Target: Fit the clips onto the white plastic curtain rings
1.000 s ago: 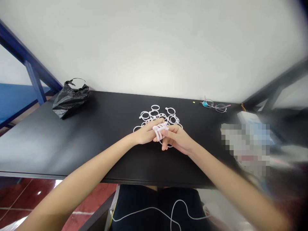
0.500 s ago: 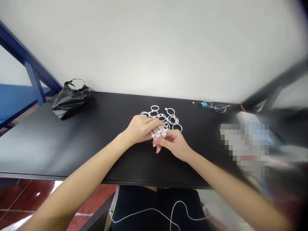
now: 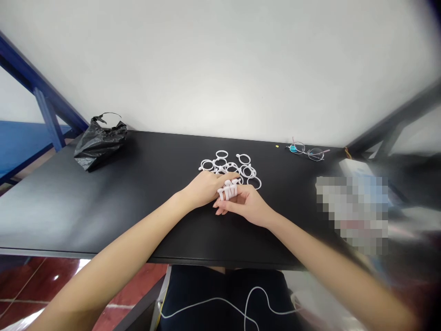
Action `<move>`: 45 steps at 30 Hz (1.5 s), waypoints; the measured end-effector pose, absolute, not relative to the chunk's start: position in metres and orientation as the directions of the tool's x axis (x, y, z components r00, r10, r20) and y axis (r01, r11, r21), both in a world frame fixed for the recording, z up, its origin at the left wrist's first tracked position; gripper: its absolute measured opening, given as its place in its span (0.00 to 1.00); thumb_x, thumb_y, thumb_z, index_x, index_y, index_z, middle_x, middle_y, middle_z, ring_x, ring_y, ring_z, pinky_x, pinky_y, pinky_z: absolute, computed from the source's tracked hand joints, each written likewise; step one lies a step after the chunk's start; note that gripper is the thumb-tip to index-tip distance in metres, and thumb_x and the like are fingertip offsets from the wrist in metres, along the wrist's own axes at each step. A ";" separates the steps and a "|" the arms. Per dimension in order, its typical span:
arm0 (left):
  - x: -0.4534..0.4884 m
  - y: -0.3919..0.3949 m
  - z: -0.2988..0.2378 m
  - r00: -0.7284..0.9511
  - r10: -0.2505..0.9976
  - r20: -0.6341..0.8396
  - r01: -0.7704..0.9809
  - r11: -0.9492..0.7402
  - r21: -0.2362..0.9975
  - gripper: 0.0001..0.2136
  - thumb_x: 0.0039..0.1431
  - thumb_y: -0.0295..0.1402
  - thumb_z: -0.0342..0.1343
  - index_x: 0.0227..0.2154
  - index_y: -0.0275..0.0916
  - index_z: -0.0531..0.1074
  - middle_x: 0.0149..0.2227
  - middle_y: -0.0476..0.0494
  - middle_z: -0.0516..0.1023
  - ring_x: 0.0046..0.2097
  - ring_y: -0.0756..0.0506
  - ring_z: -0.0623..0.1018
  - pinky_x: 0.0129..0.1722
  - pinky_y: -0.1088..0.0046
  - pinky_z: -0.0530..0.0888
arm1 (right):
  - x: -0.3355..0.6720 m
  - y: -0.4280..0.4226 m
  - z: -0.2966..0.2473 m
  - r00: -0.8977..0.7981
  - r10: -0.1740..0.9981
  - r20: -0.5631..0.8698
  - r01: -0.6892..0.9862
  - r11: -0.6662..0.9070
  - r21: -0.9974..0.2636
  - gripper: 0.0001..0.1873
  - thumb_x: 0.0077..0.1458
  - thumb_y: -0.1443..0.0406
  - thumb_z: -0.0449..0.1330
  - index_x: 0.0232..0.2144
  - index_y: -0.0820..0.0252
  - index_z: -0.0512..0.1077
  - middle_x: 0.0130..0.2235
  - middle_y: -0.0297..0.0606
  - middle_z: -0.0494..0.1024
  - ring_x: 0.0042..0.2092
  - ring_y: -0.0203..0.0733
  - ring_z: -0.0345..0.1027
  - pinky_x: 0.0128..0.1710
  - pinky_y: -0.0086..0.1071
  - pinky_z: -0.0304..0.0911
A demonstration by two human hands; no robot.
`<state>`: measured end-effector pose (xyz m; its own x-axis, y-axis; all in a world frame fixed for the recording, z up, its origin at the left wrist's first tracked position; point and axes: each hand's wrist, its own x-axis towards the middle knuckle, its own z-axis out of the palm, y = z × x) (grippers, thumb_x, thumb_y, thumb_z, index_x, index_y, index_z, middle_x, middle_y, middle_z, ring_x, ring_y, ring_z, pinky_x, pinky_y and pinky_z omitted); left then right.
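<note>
While the left hand (image 3: 206, 187) gripped the bunched rings (image 3: 228, 190), its fingers mostly hidden, the right hand (image 3: 253, 205) bent its fingers nearly closed about them. They were over the bench (image 3: 138, 197), just nearer than the loose rings (image 3: 231, 164). Since half a second earlier, the left hand had dropped slightly, uncovering more loose rings.

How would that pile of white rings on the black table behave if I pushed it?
The pile of white rings would probably slide rather than roll, since most visible rings lie flat on the black table. Each ring is probably light, being a thin band around an open middle. Some might drag neighbours along, as several overlap.
</note>
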<state>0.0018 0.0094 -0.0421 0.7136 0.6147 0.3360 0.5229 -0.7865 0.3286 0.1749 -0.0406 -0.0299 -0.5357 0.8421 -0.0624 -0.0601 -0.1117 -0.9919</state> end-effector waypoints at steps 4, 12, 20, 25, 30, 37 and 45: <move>0.005 0.006 -0.044 0.742 0.564 0.363 0.484 -0.824 0.294 0.20 0.61 0.33 0.51 0.56 0.40 0.69 0.31 0.45 0.78 0.26 0.49 0.72 0.25 0.76 0.62 | 0.177 -0.037 -0.030 -0.579 0.804 -0.138 -0.013 -0.178 -0.984 0.19 0.53 0.53 0.65 0.32 0.66 0.79 0.37 0.46 0.83 0.35 0.42 0.80 0.30 0.29 0.72; 0.009 -0.003 -0.037 0.803 0.395 0.445 0.396 -0.913 0.096 0.19 0.65 0.31 0.45 0.57 0.39 0.67 0.41 0.42 0.77 0.31 0.50 0.74 0.25 0.76 0.66 | 0.186 -0.035 -0.027 -0.675 0.687 -0.269 0.014 -0.353 -0.935 0.19 0.51 0.54 0.68 0.35 0.67 0.79 0.34 0.46 0.83 0.34 0.43 0.80 0.27 0.26 0.70; 0.009 -0.004 -0.038 0.826 0.355 0.438 0.400 -0.917 -0.010 0.21 0.65 0.34 0.49 0.60 0.39 0.63 0.41 0.44 0.77 0.29 0.51 0.73 0.23 0.76 0.65 | 0.189 -0.033 -0.028 -0.693 0.671 -0.264 0.108 -0.266 -0.958 0.17 0.51 0.54 0.67 0.33 0.65 0.79 0.27 0.36 0.80 0.30 0.37 0.76 0.33 0.31 0.72; 0.010 -0.005 -0.037 0.827 0.365 0.428 0.424 -0.904 -0.050 0.22 0.64 0.32 0.51 0.61 0.40 0.62 0.42 0.43 0.76 0.30 0.51 0.74 0.25 0.76 0.67 | 0.190 -0.034 -0.023 -0.690 0.688 -0.226 0.153 -0.166 -0.974 0.17 0.55 0.54 0.64 0.24 0.62 0.77 0.22 0.32 0.76 0.39 0.40 0.77 0.48 0.36 0.69; 0.017 -0.015 -0.030 0.838 0.378 0.393 0.419 -0.908 -0.020 0.22 0.65 0.33 0.50 0.62 0.40 0.60 0.47 0.40 0.75 0.34 0.49 0.76 0.29 0.74 0.72 | 0.194 -0.034 -0.013 -0.716 0.647 -0.263 0.294 -0.063 -0.954 0.16 0.55 0.54 0.64 0.26 0.61 0.78 0.20 0.28 0.73 0.25 0.32 0.70 0.34 0.29 0.70; 0.018 -0.017 -0.032 0.806 0.398 0.438 0.401 -0.912 0.090 0.22 0.65 0.33 0.51 0.61 0.39 0.61 0.55 0.36 0.74 0.38 0.47 0.79 0.32 0.75 0.73 | 0.196 -0.033 -0.014 -0.706 0.668 -0.236 0.303 -0.016 -0.953 0.15 0.55 0.55 0.64 0.27 0.62 0.78 0.18 0.28 0.70 0.22 0.31 0.66 0.27 0.27 0.66; -0.007 0.011 -0.018 0.713 0.591 0.376 0.429 -0.793 0.433 0.17 0.57 0.21 0.47 0.46 0.37 0.74 0.25 0.50 0.78 0.25 0.52 0.73 0.28 0.79 0.66 | 0.182 -0.040 -0.018 -0.578 0.816 -0.003 -0.102 -0.076 -0.992 0.15 0.58 0.56 0.63 0.34 0.64 0.75 0.29 0.35 0.77 0.29 0.34 0.74 0.35 0.32 0.72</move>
